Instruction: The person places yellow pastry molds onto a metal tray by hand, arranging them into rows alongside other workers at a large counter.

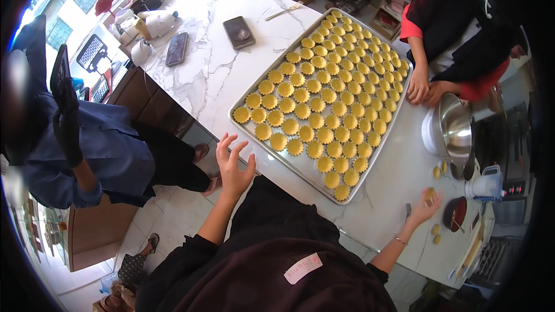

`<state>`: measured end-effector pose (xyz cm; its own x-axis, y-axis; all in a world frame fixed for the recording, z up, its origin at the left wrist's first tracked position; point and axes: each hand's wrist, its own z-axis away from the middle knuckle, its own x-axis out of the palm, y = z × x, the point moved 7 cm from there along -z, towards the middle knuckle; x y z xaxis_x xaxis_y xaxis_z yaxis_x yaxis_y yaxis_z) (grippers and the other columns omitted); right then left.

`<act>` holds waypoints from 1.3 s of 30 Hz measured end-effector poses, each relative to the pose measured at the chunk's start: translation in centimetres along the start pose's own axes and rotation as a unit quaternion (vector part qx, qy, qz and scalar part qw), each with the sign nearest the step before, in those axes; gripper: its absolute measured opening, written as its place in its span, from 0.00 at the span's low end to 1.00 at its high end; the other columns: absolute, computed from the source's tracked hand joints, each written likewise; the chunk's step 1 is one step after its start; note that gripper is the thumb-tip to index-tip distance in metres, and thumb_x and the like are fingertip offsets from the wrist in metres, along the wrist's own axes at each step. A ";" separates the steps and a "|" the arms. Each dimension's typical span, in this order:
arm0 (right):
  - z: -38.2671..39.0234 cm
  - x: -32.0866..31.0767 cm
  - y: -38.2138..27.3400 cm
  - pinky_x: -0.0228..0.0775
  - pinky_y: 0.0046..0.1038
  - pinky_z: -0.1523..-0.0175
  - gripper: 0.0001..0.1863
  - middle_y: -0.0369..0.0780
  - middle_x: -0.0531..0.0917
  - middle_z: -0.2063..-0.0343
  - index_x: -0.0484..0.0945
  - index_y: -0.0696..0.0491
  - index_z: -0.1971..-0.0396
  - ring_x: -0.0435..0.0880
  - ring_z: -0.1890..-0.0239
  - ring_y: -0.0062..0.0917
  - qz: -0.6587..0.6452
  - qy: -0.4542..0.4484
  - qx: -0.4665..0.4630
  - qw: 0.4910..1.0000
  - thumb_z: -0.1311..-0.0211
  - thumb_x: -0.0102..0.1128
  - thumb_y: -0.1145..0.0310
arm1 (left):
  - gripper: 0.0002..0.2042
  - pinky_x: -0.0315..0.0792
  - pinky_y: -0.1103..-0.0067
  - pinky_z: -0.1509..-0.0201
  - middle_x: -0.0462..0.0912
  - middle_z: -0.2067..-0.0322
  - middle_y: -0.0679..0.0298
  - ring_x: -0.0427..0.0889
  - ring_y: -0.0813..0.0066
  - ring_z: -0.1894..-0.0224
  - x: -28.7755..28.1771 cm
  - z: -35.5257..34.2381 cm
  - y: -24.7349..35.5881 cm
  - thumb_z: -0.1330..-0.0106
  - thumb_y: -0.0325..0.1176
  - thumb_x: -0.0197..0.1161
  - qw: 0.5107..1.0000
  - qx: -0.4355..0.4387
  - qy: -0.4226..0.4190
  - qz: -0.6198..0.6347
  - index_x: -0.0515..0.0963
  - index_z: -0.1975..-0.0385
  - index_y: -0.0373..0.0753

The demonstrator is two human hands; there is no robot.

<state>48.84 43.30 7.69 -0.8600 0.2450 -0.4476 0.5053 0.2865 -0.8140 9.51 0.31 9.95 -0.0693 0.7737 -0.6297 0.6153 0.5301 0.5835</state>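
Observation:
A large metal baking tray (pixel 269 160) lies across the marble-patterned table, filled with rows of small yellow fluted tart shells (pixel 316 121). At the tray's near left edge my left hand (pixel 232 170) is raised, fingers spread, with nothing in it. To the right of the tray, my right hand (pixel 424 210) grips a small tart shell (pixel 429 195) at its fingertips; the hand is slightly blurred. A fork (pixel 408 210) lies beside that hand. Just past it stands a dark-rimmed bowl (pixel 455 214) with a reddish inside and a utensil in it. Loose tart shells (pixel 435 229) sit nearby.
Across the table a person in red and black (pixel 422 75) rests both hands by the tray's far right edge. A steel mixing bowl (pixel 452 127) and a clear jug (pixel 488 184) stand at the right. Two phones (pixel 177 49) lie far left. Another person (pixel 98 144) stands left, wearing black gloves.

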 end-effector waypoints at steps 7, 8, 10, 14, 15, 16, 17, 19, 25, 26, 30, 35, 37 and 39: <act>18.4 13.9 -19.7 0.69 0.22 0.63 0.35 0.37 0.79 0.59 0.66 0.51 0.43 0.77 0.61 0.22 -0.051 -0.450 -0.094 0.887 0.55 0.70 0.66 | 0.16 0.57 0.60 0.38 0.69 0.49 0.56 0.61 0.49 0.38 0.2 -1.6 0.0 0.52 0.25 0.65 0.998 0.017 -0.047 0.031 0.77 0.61 0.39; 19.7 15.0 -20.1 0.70 0.25 0.61 0.36 0.38 0.79 0.59 0.67 0.50 0.43 0.78 0.60 0.26 -0.047 -0.463 -0.131 0.875 0.55 0.70 0.65 | 0.16 0.57 0.60 0.38 0.69 0.49 0.56 0.60 0.49 0.38 0.2 -1.8 -0.1 0.52 0.25 0.65 0.998 0.023 -0.056 0.032 0.77 0.61 0.39; 21.2 16.4 -20.9 0.71 0.27 0.59 0.36 0.39 0.79 0.59 0.67 0.50 0.43 0.78 0.59 0.29 -0.039 -0.475 -0.164 0.864 0.56 0.71 0.64 | 0.16 0.58 0.60 0.38 0.69 0.49 0.56 0.60 0.50 0.38 0.3 -2.0 -0.3 0.52 0.24 0.65 0.996 0.029 -0.070 0.037 0.77 0.61 0.39; 23.0 18.0 -23.0 0.73 0.31 0.56 0.35 0.43 0.78 0.57 0.68 0.50 0.44 0.78 0.56 0.35 0.013 -0.490 -0.212 0.845 0.55 0.71 0.61 | 0.16 0.57 0.60 0.38 0.69 0.49 0.56 0.60 0.50 0.38 -0.4 -2.3 -1.3 0.52 0.24 0.65 0.996 0.020 -0.076 0.041 0.76 0.61 0.39; 23.3 18.1 -23.4 0.73 0.31 0.57 0.35 0.42 0.78 0.57 0.68 0.51 0.44 0.79 0.58 0.34 0.035 -0.483 -0.237 0.843 0.55 0.70 0.61 | 0.16 0.57 0.60 0.38 0.69 0.49 0.56 0.60 0.50 0.38 -0.6 -2.3 -1.7 0.52 0.24 0.65 0.996 0.012 -0.078 0.035 0.76 0.61 0.39; 23.5 18.1 -23.6 0.72 0.31 0.58 0.35 0.42 0.77 0.58 0.68 0.51 0.44 0.79 0.59 0.34 0.058 -0.474 -0.261 0.839 0.55 0.70 0.62 | 0.16 0.57 0.60 0.38 0.69 0.49 0.56 0.60 0.50 0.38 -0.7 -2.3 -1.9 0.52 0.24 0.65 0.996 0.014 -0.081 0.039 0.76 0.61 0.39; 23.7 18.0 -23.5 0.72 0.31 0.58 0.35 0.42 0.77 0.58 0.68 0.51 0.44 0.79 0.59 0.34 0.060 -0.473 -0.259 0.840 0.55 0.70 0.62 | 0.16 0.57 0.60 0.38 0.69 0.49 0.56 0.60 0.50 0.38 -0.9 -2.2 -2.3 0.52 0.24 0.65 0.996 0.011 -0.082 0.032 0.76 0.61 0.39; 23.7 17.8 -22.3 0.72 0.30 0.61 0.36 0.42 0.76 0.60 0.67 0.53 0.44 0.78 0.64 0.33 0.057 -0.479 -0.188 0.855 0.55 0.70 0.62 | 0.16 0.57 0.60 0.38 0.69 0.49 0.56 0.60 0.50 0.38 -1.0 -2.1 -2.9 0.52 0.24 0.65 0.996 0.009 -0.086 0.028 0.76 0.61 0.39; 24.1 17.8 -21.6 0.71 0.30 0.65 0.35 0.42 0.76 0.61 0.65 0.53 0.43 0.78 0.69 0.31 0.043 -0.466 -0.136 0.873 0.54 0.69 0.66 | 0.15 0.56 0.59 0.38 0.69 0.49 0.56 0.59 0.50 0.37 -0.2 -2.7 -3.2 0.51 0.25 0.65 0.992 0.032 -0.103 0.061 0.77 0.61 0.39; 24.2 17.9 -21.4 0.71 0.30 0.65 0.35 0.42 0.76 0.61 0.65 0.53 0.43 0.78 0.69 0.31 0.044 -0.461 -0.135 0.876 0.54 0.69 0.66 | 0.15 0.56 0.59 0.38 0.69 0.49 0.56 0.59 0.50 0.37 0.0 -2.9 -3.2 0.50 0.25 0.64 0.992 0.029 -0.106 0.061 0.77 0.61 0.40; 24.7 17.8 -21.8 0.73 0.26 0.65 0.36 0.42 0.76 0.60 0.64 0.52 0.42 0.77 0.70 0.26 0.035 -0.425 -0.137 0.894 0.53 0.68 0.69 | 0.13 0.54 0.59 0.37 0.69 0.49 0.56 0.57 0.49 0.36 0.7 -3.2 -3.5 0.50 0.28 0.65 0.991 0.040 -0.116 0.056 0.77 0.62 0.40; 24.8 16.9 -21.3 0.75 0.24 0.65 0.36 0.43 0.74 0.59 0.63 0.53 0.41 0.76 0.69 0.23 0.027 -0.391 -0.115 0.913 0.53 0.68 0.71 | 0.14 0.51 0.54 0.37 0.69 0.49 0.58 0.55 0.49 0.36 2.3 -4.3 -2.8 0.51 0.34 0.68 0.990 0.047 -0.129 -0.017 0.78 0.63 0.42; 25.4 17.2 -20.6 0.75 0.24 0.63 0.37 0.43 0.74 0.59 0.62 0.54 0.40 0.75 0.68 0.23 0.000 -0.412 -0.079 0.908 0.52 0.68 0.71 | 0.15 0.50 0.52 0.37 0.69 0.49 0.59 0.54 0.48 0.35 2.7 -4.9 -1.9 0.52 0.36 0.69 0.989 0.059 -0.133 -0.041 0.78 0.63 0.42; 25.6 17.4 -20.6 0.75 0.25 0.62 0.37 0.43 0.74 0.58 0.62 0.54 0.40 0.76 0.67 0.24 0.009 -0.396 -0.100 0.913 0.52 0.68 0.71 | 0.16 0.48 0.49 0.38 0.69 0.49 0.59 0.54 0.48 0.35 3.4 -5.7 -1.0 0.52 0.38 0.70 0.987 0.057 -0.143 -0.041 0.78 0.63 0.43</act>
<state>21.67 17.94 7.19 -0.5927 -0.4730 -0.6519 0.4548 0.4714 -0.7556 4.17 4.46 10.17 0.0912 0.5910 -0.8015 0.7030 0.5319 0.4721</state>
